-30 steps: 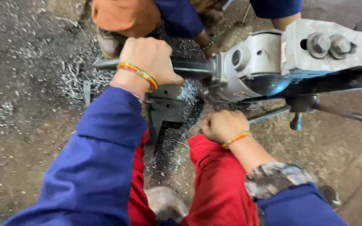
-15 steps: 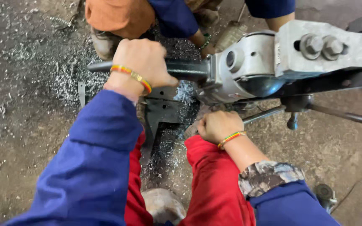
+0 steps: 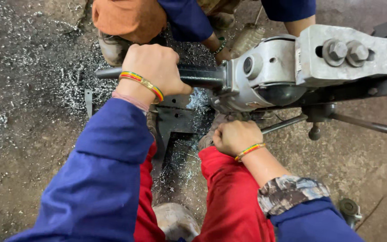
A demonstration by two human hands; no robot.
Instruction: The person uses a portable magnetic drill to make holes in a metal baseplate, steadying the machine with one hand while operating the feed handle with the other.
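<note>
Grey machine head (image 3: 265, 74) sits low over the floor (image 3: 27, 148), mid-frame toward the far right, with a dark side handle (image 3: 198, 76) sticking out to its left. Left hand (image 3: 153, 67) wrapped tight around that handle, fingers fully curled. Right hand (image 3: 236, 136) is a closed fist just under the machine body, at the near end of a thin metal rod (image 3: 283, 124); can't tell for sure what it's clamped on. Two big hex bolts (image 3: 346, 51) on the grey bracket to the right. Dark steel plate (image 3: 175, 118) lies flat on the floor beneath, between the red trouser legs (image 3: 229, 197). Metal shavings (image 3: 63, 80) scattered over the floor to the left. Another person's orange-clad knee (image 3: 128, 18) at the far edge.
</note>
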